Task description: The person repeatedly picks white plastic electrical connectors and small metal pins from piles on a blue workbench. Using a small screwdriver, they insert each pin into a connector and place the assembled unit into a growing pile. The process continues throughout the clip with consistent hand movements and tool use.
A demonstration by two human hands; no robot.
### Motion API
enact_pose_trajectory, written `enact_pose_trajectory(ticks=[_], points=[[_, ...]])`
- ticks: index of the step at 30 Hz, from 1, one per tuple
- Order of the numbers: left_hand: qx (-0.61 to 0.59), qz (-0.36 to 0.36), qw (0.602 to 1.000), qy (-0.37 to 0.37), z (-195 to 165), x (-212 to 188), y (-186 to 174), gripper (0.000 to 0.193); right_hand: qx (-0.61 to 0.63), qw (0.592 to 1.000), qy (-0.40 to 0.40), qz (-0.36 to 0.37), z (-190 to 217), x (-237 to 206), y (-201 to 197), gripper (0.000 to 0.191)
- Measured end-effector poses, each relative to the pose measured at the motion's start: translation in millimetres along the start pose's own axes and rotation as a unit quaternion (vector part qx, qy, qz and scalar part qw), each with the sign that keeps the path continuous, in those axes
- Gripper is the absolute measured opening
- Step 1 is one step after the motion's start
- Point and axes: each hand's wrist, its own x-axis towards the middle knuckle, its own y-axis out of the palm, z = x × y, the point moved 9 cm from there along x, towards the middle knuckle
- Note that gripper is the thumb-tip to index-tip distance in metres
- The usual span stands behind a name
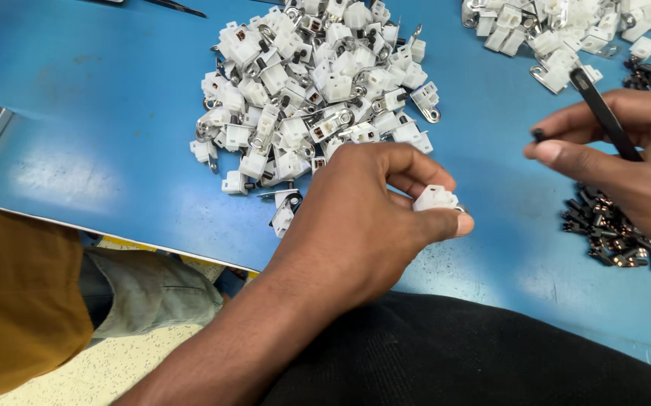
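Left hand (370,218) pinches one white clip (436,198) between thumb and forefinger, just above the blue worktop (100,128), right of the big white pile (318,90). Fingers are closed snug on it; a bit of metal shows at the clip's right end.

Right hand (626,158) holds a slim black tool (602,113) slanting up and away, and its thumb and forefinger are nipped on a tiny black pin (539,135). Pin and clip are near each other but apart.

As I read it, the step is mating pin to clip. To do it well I would keep the clip's open face turned toward the right hand, steady the left wrist against the worktop edge, and bring the pin in straight along the socket axis. A light pinch is best: the pin is small enough to flick away. The tool should stay tucked back so it does not foul the clip.

Hard to make out: the clip's socket faces away from me, so I cannot tell its orientation. The pin is probably one from the dark heap (611,229) beneath the right hand, but it is too small to confirm. The second white pile (558,30) and the heap are cut by the frame. The tool's lower end is hidden in the palm.
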Motion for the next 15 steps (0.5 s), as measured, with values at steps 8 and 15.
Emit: enact_pose_trajectory(ticks=[8, 15], points=[[0.053, -0.036, 0.998, 0.002, -19.0, 1.7, -18.0, 0.03, -0.03, 0.996, -0.076, 0.04, 85.8, -19.3, -3.3, 0.025], [0.087, -0.005, 0.994, -0.067, -15.9, -3.8, -24.2, 0.024, -0.076, 0.937, -0.34, 0.016, 168.8, -39.5, -1.1, 0.015]])
